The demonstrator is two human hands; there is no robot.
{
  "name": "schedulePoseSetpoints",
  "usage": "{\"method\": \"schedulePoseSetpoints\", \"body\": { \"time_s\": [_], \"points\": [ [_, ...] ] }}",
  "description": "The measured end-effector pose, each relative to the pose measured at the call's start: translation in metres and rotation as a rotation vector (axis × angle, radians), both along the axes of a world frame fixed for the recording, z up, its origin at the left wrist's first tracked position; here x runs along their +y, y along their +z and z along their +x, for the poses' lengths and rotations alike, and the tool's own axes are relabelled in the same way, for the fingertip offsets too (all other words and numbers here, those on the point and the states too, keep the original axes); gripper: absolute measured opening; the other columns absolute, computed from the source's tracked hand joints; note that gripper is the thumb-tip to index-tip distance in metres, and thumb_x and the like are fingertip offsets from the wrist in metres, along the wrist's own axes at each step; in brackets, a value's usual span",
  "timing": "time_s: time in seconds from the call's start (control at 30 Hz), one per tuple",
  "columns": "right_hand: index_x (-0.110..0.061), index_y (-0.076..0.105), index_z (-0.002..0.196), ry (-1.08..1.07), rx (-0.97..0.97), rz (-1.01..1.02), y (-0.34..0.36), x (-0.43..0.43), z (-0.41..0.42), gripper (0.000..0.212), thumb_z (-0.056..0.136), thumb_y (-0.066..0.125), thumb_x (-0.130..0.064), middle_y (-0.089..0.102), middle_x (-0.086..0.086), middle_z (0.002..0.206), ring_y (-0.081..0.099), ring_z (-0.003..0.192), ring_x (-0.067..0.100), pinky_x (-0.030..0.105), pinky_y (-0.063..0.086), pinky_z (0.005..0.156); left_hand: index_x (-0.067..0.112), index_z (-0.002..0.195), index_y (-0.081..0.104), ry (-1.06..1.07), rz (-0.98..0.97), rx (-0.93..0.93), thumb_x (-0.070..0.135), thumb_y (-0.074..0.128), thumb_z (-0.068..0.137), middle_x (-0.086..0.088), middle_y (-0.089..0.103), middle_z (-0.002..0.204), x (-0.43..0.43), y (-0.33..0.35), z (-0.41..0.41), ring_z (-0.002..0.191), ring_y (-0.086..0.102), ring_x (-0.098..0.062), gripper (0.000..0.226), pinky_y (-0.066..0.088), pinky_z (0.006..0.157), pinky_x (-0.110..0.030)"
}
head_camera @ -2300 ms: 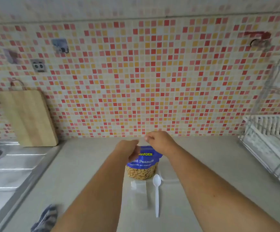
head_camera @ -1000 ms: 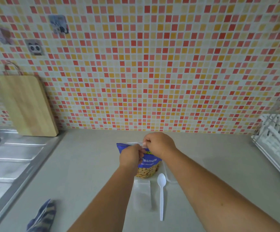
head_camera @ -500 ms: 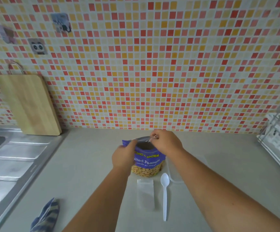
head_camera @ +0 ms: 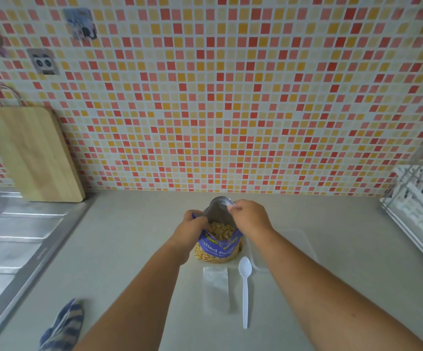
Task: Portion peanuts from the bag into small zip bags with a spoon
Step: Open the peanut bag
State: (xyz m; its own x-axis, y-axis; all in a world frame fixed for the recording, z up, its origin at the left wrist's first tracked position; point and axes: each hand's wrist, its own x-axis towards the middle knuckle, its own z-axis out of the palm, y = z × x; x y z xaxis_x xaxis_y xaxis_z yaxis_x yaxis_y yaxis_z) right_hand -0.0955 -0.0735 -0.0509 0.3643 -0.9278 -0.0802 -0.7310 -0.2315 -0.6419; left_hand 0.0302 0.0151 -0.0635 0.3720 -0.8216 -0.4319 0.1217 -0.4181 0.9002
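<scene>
The right fingers [head_camera: 233, 208] pinch the far, silver-lined lip of the peanut bag [head_camera: 218, 248]. The left fingers [head_camera: 193, 216] are curled round its near-left lip. Between them, the right hand [head_camera: 252, 220] and the left hand [head_camera: 191, 230] hold the mouth spread, exposing the peanuts [head_camera: 220, 229]. The bag stands upright on the counter [head_camera: 129, 249].

Hazards:
- Excess outward pull may split a side seam or lift the base, and peanuts would scatter.
- The bag appears top-light and soft. If either lip is released, the mouth may collapse or the bag may tip toward the person.
- Both hands are occupied, so one must let go to take the spoon [head_camera: 245, 287]. That handover is judged the least stable point.

The spoon lies just in front of the bag, bowl toward it. An empty zip bag [head_camera: 215, 287] lies flat beside the spoon, also in front of the bag. A clear tray [head_camera: 283, 249] sits just right of the bag.

Legible marking on the blue panel: white "alted Pe", with the ends hidden by a fold and the left hand. Above it are creased yellow capitals, of which "TONG" is readable. A smaller line below is illegible
</scene>
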Motion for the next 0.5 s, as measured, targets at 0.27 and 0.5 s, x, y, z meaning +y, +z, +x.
{"method": "schedulePoseSetpoints", "body": {
  "time_s": [0.27,0.5],
  "points": [
    [-0.017,0.053,0.071,0.0,-0.016,0.026,-0.002,-0.003,0.0,0.033,0.096,0.043,-0.037,0.048,-0.003,0.064,0.048,0.064,0.014,0.023,0.03,0.05,0.013,0.116,0.042,0.037,-0.098,0.048,0.007,0.049,0.089,-0.005,0.052,0.092,0.004,0.005,0.003,0.081,0.055,-0.015,0.028,0.049,0.072,-0.023],
    [-0.008,0.06,0.101,-0.235,-0.279,0.02,0.01,-0.001,-0.003,0.042,0.099,0.034,-0.04,0.063,0.007,0.093,0.056,0.085,0.024,0.027,0.035,0.068,0.021,0.135,0.032,0.049,-0.17,0.053,0.028,0.052,0.094,-0.003,0.047,0.119,0.003,0.001,0.01,0.098,0.053,-0.015,0.045,0.043,0.09,-0.026]
  ]
}}
